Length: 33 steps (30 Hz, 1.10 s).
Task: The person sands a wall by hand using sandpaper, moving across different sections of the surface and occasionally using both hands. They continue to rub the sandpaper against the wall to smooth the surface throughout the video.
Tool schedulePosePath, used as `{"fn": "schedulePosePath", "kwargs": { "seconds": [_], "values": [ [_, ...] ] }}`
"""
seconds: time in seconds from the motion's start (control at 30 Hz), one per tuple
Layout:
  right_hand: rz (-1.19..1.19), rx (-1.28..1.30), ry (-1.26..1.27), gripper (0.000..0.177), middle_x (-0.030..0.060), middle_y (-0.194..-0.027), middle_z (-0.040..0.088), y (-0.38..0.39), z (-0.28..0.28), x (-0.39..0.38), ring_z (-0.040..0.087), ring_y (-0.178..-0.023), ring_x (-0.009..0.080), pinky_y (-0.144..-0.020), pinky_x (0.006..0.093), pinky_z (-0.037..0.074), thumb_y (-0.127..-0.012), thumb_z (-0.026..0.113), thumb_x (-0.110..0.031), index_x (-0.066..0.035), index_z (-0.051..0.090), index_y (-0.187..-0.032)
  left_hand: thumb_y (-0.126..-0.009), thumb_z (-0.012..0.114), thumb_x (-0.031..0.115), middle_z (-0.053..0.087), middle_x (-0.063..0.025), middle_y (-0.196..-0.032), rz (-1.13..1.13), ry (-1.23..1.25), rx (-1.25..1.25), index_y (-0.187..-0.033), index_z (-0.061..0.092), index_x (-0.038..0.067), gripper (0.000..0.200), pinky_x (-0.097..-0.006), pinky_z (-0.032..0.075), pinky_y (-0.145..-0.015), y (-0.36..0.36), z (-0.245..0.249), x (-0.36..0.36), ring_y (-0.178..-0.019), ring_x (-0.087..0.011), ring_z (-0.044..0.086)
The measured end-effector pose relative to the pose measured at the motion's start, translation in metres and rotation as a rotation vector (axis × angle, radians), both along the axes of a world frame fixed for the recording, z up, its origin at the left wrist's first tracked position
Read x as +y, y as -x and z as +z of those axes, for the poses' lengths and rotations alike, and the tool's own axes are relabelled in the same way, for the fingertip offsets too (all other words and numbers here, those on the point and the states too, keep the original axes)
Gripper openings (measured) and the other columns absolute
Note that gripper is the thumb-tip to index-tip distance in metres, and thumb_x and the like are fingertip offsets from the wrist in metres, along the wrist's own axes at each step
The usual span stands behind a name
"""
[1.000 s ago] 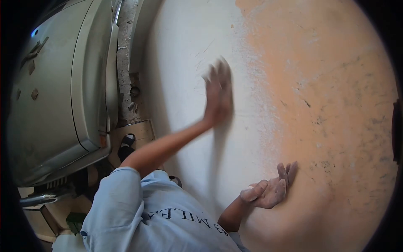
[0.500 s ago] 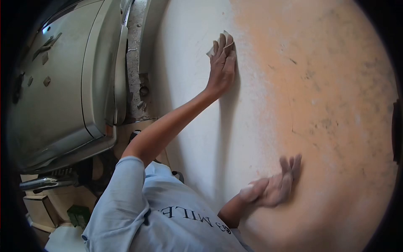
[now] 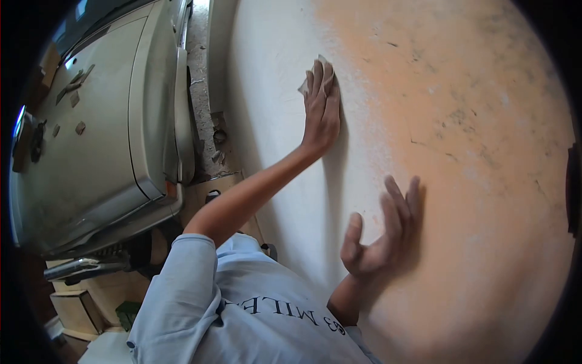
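Along the wall [image 3: 448, 182], white and peach-orange: one pale metallic car [image 3: 91, 164], parked beside the wall. One light-blue lettered T-shirt [image 3: 260, 333], worn, next to the wall. One right hand [image 3: 382, 242], by the wall's colour boundary, grip released, fingers loosely spread; wall contact cannot be told. One left hand [image 3: 321, 118], at the wall's white part, grip holding a folded pale sheet [image 3: 303, 88] between fingers and wall. Small scraps [image 3: 80, 128], on the car hood, apart from the wall.

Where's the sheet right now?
In the head view, the sheet is at upper centre, between the left hand and the white part of the wall, just left of the orange area.
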State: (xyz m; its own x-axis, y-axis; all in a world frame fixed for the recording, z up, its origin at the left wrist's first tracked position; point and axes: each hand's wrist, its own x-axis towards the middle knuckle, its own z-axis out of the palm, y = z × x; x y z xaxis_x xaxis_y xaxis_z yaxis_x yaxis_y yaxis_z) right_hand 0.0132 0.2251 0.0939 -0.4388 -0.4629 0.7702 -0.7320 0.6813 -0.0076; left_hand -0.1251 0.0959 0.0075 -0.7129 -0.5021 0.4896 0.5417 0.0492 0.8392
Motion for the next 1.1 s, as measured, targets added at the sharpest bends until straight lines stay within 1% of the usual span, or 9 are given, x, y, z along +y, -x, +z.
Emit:
{"fn": "schedulePosePath", "kwargs": {
  "seconds": [0.17,0.3,0.37,0.4,0.5,0.6,0.73,0.9,1.1],
  "values": [
    [-0.051,-0.114,-0.159,0.041,0.0122,-0.128,0.046,0.001,-0.009,0.003,0.030,-0.128,0.0362,-0.104,0.0499,0.020,-0.080,0.056,-0.022,-0.018,0.051,-0.121,-0.086,0.047,0.015,0.008,-0.0175,-0.146,0.100,0.417,0.015,-0.138,0.026,0.008,0.056,-0.0541,0.006,-0.104,-0.078,-0.075,0.092,-0.134,-0.0381,0.000],
    [-0.338,-0.329,-0.519,0.058,0.0138,-0.141,0.028,-0.016,-0.003,-0.002,0.020,-0.133,0.0332,-0.105,0.0521,0.013,-0.080,0.056,-0.035,-0.018,0.038,-0.132,-0.088,0.041,0.017,0.006,-0.0163,-0.147,0.016,0.440,0.109,-0.138,0.023,0.002,0.055,-0.0510,0.002,-0.106,-0.069,-0.068,0.063,-0.135,-0.0369,-0.002],
    [-0.337,-0.397,-0.487,0.058,0.0139,-0.140,0.029,-0.023,-0.011,0.002,0.021,-0.132,0.0333,-0.105,0.0522,0.014,-0.079,0.057,-0.034,-0.018,0.038,-0.132,-0.090,0.033,0.015,0.007,-0.0148,-0.147,-0.071,0.148,0.020,-0.137,0.020,-0.003,0.052,-0.0430,-0.005,-0.107,-0.039,-0.044,0.029,-0.136,-0.0305,-0.004],
    [-0.341,-0.433,-0.469,0.058,0.0140,-0.140,0.029,-0.027,-0.015,0.005,0.021,-0.132,0.0334,-0.104,0.0523,0.015,-0.079,0.057,-0.033,-0.017,0.038,-0.132,-0.093,0.029,0.026,0.006,-0.0181,-0.146,-0.413,-0.335,-0.396,-0.138,0.015,-0.001,0.054,-0.0349,0.002,-0.109,-0.006,-0.057,0.004,-0.136,-0.0264,0.001],
    [-0.341,-0.451,-0.410,0.058,0.0139,-0.140,0.030,-0.038,-0.028,0.014,0.021,-0.132,0.0342,-0.105,0.0518,0.015,-0.079,0.058,-0.032,-0.017,0.039,-0.132,-0.092,0.032,0.014,0.008,-0.0160,-0.146,0.015,0.101,-0.077,-0.138,0.019,0.001,0.050,-0.0435,0.000,-0.108,-0.025,-0.016,0.026,-0.135,-0.0331,0.001],
    [-0.317,-0.414,-0.348,0.056,0.0152,-0.139,0.031,-0.040,-0.038,0.019,0.020,-0.132,0.0361,-0.105,0.0517,0.013,-0.080,0.058,-0.031,-0.016,0.040,-0.131,-0.089,0.042,0.021,0.005,-0.0213,-0.145,0.153,0.432,0.077,-0.138,0.023,0.004,0.055,-0.0554,0.000,-0.104,-0.059,-0.072,0.087,-0.133,-0.0412,-0.001],
    [-0.227,-0.327,-0.209,0.053,0.0184,-0.139,0.030,-0.040,-0.048,0.025,0.017,-0.132,0.0395,-0.105,0.0526,0.011,-0.080,0.057,-0.030,-0.015,0.042,-0.129,-0.090,0.038,0.018,0.009,-0.0215,-0.145,-0.001,0.423,0.069,-0.136,0.025,0.003,0.049,-0.0557,0.005,-0.104,-0.093,-0.076,0.097,-0.133,-0.0432,0.000],
    [-0.225,-0.330,-0.168,0.049,0.0185,-0.138,0.031,-0.039,-0.050,0.025,0.021,-0.131,0.0404,-0.105,0.0492,0.014,-0.080,0.059,-0.029,-0.021,0.046,-0.126,-0.090,0.036,0.017,0.008,-0.0207,-0.145,0.018,0.116,-0.032,-0.137,0.022,0.003,0.051,-0.0511,0.000,-0.106,0.014,-0.021,-0.010,-0.134,-0.0391,-0.002],
    [-0.254,-0.287,-0.190,0.047,0.0191,-0.138,0.031,-0.036,-0.056,0.023,0.016,-0.132,0.0408,-0.106,0.0502,0.007,-0.081,0.058,-0.028,-0.016,0.046,-0.124,-0.088,0.036,0.015,0.001,-0.0168,-0.147,-0.077,0.331,0.025,-0.140,0.015,0.005,0.057,-0.0478,-0.006,-0.106,-0.082,-0.062,0.069,-0.135,-0.0347,-0.006]
  ]
}}
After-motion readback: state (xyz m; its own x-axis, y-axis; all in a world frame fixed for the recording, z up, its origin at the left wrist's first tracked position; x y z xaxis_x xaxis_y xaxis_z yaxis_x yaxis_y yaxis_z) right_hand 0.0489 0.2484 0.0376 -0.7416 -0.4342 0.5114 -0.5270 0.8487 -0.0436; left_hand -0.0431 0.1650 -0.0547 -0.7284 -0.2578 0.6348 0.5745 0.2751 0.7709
